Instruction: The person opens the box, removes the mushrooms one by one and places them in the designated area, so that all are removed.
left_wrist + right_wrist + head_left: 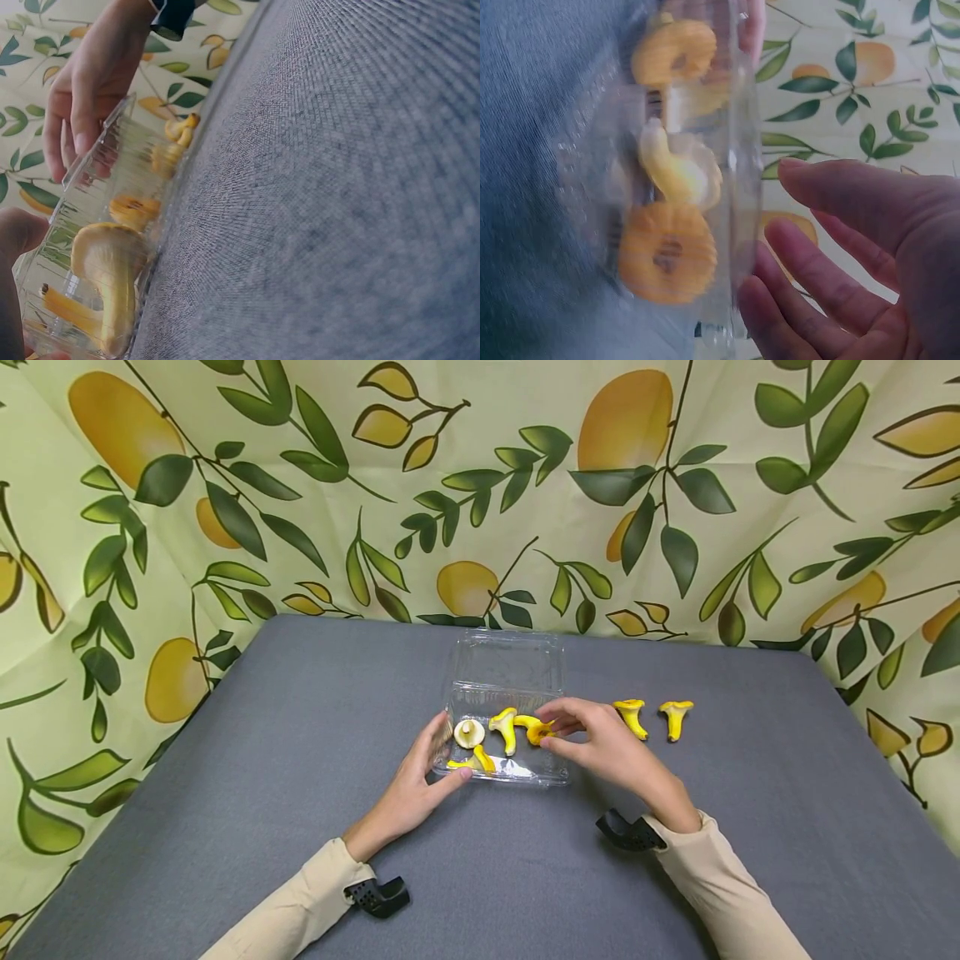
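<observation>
A clear plastic clamshell container point(536, 770) stands on the table with its lid folded back. Inside lie several yellow chanterelle mushrooms: one pale and round point(469, 734), one at the front point(483, 760), one in the middle point(504, 731) and one at the right point(534, 729). My left hand point(414, 785) holds the container's left side, thumb at the front rim. Over the right side hovers my right hand point(600, 739), partly covering the right-hand mushroom in the head view. The right wrist view shows this hand point(855, 277) with spread fingers and nothing between them.
Two more chanterelles, one nearer point(632, 718) and one farther right point(676, 720), lie on the grey table point(300, 735) to the right of the container. Behind the table hangs a fruit-and-leaf patterned cloth point(480, 543). A black band point(378, 897) sits at each wrist.
</observation>
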Available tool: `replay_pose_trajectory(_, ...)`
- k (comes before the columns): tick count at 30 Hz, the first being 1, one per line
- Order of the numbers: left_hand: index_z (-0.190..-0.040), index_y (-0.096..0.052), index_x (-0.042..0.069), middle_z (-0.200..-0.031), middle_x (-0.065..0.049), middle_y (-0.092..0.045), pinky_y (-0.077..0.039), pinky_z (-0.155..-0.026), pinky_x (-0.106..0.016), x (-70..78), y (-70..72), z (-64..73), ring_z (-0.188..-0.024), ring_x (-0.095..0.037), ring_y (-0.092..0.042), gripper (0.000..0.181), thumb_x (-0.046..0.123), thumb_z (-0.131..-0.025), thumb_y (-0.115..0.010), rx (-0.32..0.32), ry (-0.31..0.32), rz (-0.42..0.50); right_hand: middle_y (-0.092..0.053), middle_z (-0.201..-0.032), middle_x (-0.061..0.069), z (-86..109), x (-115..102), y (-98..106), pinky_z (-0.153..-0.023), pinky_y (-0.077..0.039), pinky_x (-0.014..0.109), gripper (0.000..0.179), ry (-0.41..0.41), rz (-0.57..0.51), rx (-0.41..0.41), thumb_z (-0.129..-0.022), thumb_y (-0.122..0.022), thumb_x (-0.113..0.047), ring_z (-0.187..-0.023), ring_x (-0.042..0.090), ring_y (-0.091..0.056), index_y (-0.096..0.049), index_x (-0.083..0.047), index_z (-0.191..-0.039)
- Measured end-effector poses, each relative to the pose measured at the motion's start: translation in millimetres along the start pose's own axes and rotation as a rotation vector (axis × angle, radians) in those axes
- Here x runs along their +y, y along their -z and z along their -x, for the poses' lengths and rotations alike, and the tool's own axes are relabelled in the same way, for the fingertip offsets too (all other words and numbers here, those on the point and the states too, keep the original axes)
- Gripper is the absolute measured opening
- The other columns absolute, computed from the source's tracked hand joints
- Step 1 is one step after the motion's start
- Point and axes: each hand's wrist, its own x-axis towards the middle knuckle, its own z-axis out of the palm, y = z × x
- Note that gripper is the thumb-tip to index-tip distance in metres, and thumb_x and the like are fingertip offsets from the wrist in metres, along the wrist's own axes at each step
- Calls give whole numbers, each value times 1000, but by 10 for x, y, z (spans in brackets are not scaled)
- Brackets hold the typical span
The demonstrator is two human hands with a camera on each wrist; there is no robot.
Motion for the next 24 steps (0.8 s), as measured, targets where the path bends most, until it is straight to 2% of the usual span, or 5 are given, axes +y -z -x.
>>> replay_pose_trajectory(5, -158, -15, 5, -163, -21, -23, -35, -118, -51, -3, -5, -3, -147, -37, -33, 83, 15, -94, -67, -3, 4, 0, -72, -111, 14, -9, -18, -83, -88, -59, 41, 32, 37, -3, -5, -87, -75, -8, -98, 27, -71, -67, 1, -116)
replay_pose_trajectory(15, -158, -15, 6, -163, -21, -23, -35, -118, -50, 4, -10, -7, -147, -37, -33, 83, 15, -94, -67, -5, 5, 2, -72, -112, 13, -17, -59, -212, -86, -59, 40, 30, 65, -16, -42, -89, -73, -10, -97, 22, -70, -67, -1, -118)
replay_pose_trajectory(24, -158, -16, 5, -162, -22, -24, -35, -117, -50, -17, -12, -12, -148, -37, -32, 83, 14, -94, -68, 2, -6, 12, -72, -109, 10, -74, -97, -332, -83, -60, 31, 28, 70, 3, -96, -92, -71, -13, -91, 15, -71, -67, -1, -117)
